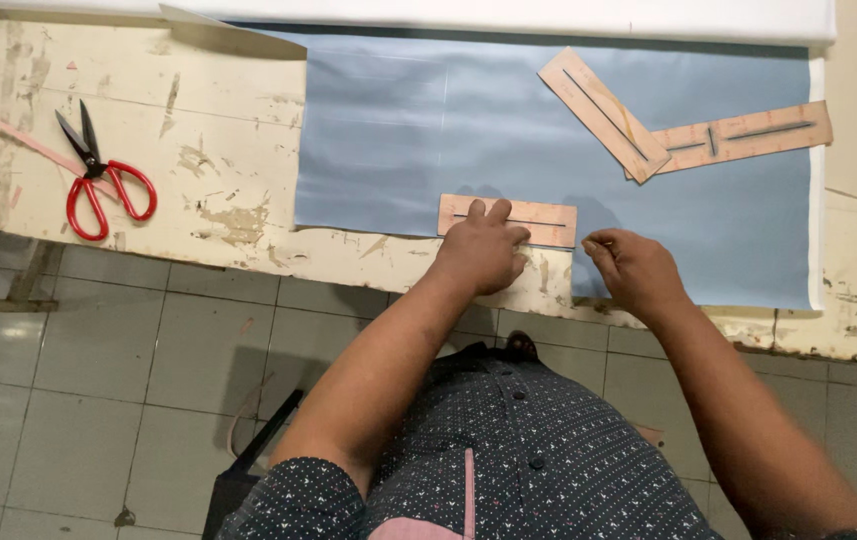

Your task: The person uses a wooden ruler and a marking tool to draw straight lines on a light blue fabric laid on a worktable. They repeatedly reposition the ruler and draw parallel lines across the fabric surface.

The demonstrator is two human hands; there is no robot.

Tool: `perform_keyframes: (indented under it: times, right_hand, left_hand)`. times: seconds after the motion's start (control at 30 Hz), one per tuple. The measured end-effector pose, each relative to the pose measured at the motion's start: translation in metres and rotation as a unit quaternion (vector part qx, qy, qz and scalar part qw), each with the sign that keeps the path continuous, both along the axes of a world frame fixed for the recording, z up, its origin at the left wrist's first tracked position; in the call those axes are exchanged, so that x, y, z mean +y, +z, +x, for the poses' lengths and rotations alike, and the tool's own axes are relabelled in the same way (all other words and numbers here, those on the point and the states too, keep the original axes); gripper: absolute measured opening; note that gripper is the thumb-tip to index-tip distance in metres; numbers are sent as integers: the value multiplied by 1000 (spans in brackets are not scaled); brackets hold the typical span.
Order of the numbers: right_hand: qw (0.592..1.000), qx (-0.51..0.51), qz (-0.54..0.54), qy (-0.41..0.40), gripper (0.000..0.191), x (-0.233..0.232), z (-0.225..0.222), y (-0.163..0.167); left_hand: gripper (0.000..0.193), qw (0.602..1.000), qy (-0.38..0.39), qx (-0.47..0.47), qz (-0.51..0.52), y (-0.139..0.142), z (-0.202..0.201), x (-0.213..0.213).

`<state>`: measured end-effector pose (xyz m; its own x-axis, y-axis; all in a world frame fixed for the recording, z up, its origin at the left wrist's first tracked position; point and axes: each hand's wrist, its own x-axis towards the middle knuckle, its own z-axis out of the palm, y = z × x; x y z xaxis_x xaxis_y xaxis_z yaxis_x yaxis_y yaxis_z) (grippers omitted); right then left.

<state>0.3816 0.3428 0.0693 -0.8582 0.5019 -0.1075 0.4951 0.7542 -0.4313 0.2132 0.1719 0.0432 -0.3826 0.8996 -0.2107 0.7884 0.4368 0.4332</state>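
1. At the far left of the worn, paint-chipped work table (pixel 148 215), red-handled scissors (pixel 98 175) lie flat with the blades slightly parted and pointing away from the person; a thin pinkish strip (pixel 8 130) runs just beside them.
2. Toward the middle, a sheet of grey-blue fabric (pixel 428 130) is spread flat over the table, with its near edge running along the table's front edge.
3. On the near edge of that fabric lies a small wooden template (pixel 548 222), a rectangular piece with a slot along its length.
4. The left hand (pixel 483 255) rests palm down on the template's left part, fingers spread a little and pressing flat on the wood rather than wrapped around it.
5. Just to the right, the right hand (pixel 633 270) sits at the fabric's near edge beside the template, its fingertips drawn together as if pinching; what lies between them is too small to tell.
6. Farther right and toward the back, two longer slotted wooden templates (pixel 603 112) (pixel 748 133) lie on the fabric, overlapping at one end in a V.
7. Beyond them, a white roll (pixel 548 15) lies along the table's far edge.
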Motion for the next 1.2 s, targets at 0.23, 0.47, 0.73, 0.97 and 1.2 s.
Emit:
perform_keyframes:
  times: [0.23,0.47,0.73,0.97,1.2]
  right_hand:
    - [999,37,-8,-11,26,-6,9,-8]
    - [996,71,-40,45,23,-34,-27,-15]
    - [986,92,-65,124,23,-72,-80,-24]
    - [978,75,-126,146,30,-85,-99,-30]
    - [981,113,-99,122,17,-81,-84,-14]
  left_hand:
    - [54,995,29,-83,-46,11,-21,20]
    - [83,972,23,-220,-83,1,-58,51]
    - [93,853,99,-496,-133,13,-83,53]
    - [91,875,83,-457,-135,12,-89,55]
    - [83,884,87,-452,-83,-4,-78,54]
